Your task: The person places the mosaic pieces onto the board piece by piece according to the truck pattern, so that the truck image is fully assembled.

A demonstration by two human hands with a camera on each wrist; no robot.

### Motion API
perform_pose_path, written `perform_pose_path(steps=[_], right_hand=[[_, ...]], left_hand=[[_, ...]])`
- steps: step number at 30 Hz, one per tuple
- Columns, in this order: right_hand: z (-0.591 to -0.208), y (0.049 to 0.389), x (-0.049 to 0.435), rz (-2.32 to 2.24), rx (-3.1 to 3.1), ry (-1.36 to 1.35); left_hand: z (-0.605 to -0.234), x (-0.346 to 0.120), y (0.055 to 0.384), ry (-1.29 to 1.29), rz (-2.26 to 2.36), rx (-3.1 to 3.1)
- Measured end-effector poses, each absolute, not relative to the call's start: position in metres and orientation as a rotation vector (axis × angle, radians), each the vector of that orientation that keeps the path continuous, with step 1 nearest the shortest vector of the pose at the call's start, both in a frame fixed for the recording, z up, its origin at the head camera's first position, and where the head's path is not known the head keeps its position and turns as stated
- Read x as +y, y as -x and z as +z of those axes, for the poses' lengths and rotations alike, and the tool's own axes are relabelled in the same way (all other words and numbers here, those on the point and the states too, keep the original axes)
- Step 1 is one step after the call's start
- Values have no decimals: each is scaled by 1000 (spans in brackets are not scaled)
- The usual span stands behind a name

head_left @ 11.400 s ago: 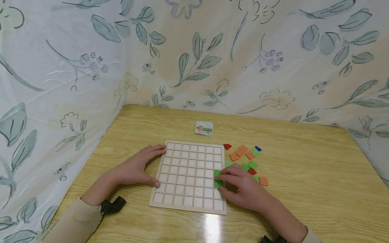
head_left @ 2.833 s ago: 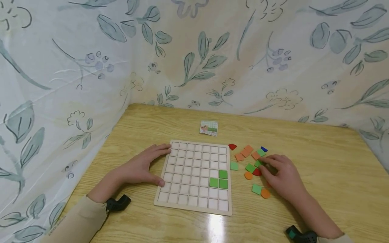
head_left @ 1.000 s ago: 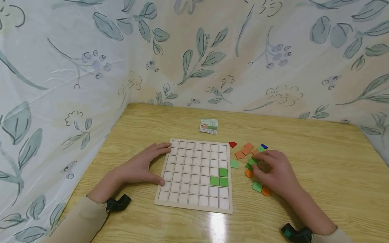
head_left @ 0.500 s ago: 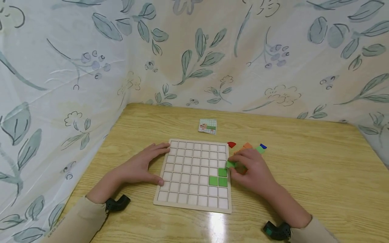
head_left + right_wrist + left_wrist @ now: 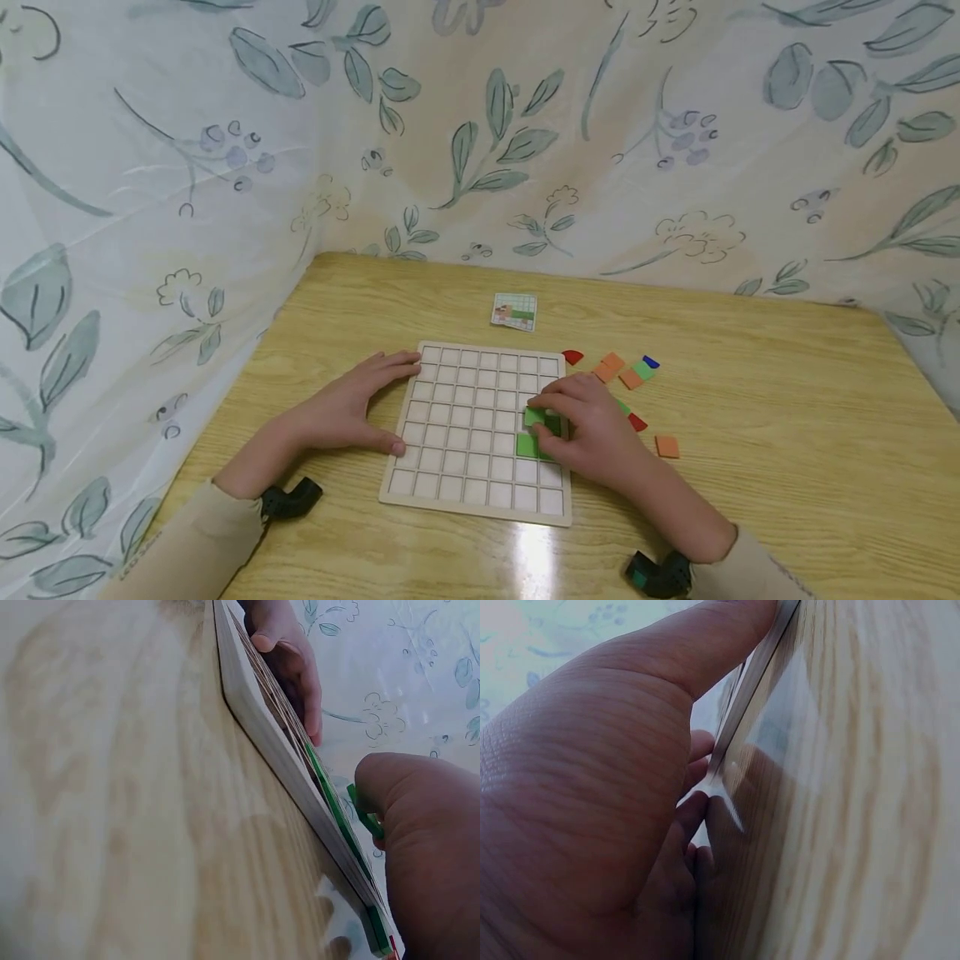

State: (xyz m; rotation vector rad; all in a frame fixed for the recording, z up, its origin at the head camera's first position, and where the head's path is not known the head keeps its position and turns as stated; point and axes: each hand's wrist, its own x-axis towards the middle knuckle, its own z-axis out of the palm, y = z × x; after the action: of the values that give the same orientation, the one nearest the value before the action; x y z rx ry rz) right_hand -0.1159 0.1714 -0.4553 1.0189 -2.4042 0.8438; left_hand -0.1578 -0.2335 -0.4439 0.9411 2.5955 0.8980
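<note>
A pale wooden grid board [image 5: 461,437] with square cells lies on the table. My left hand [image 5: 341,408] rests at its left edge, thumb and fingers spread apart, fingertips at the rim. With thumb and fingers, my right hand [image 5: 592,425] pinches a green square tile [image 5: 533,417] over the right part of the board. In the right wrist view that tile [image 5: 364,814] is tilted, above the board's surface. Green tiles sit in cells below and beside it, among them one green tile [image 5: 527,446] in plain sight; my right hand partly covers the others.
Loose pieces lie right of the board: a red quarter-round piece [image 5: 573,357], orange squares [image 5: 609,367], a blue piece [image 5: 651,362] and a separate orange square [image 5: 667,447]. My right hand hides part of this pile. Behind the board lies a picture card [image 5: 513,312]; a floral cloth [image 5: 480,150] hangs beyond.
My right hand has picked a green tile from the loose pile and carried it left over the board. More green tiles sit in cells than in the oldest frame. My left hand stays put.
</note>
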Motion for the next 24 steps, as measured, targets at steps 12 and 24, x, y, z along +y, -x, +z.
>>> perform_pose_path(steps=[12,24], right_hand=[[-459,118,168,831,-2387,-1060],[-458,118,169,826,-2400,-1082]], left_hand=[[-442,-235,158,-955,891,2600],[-441,-234,159,-963,907,2593]])
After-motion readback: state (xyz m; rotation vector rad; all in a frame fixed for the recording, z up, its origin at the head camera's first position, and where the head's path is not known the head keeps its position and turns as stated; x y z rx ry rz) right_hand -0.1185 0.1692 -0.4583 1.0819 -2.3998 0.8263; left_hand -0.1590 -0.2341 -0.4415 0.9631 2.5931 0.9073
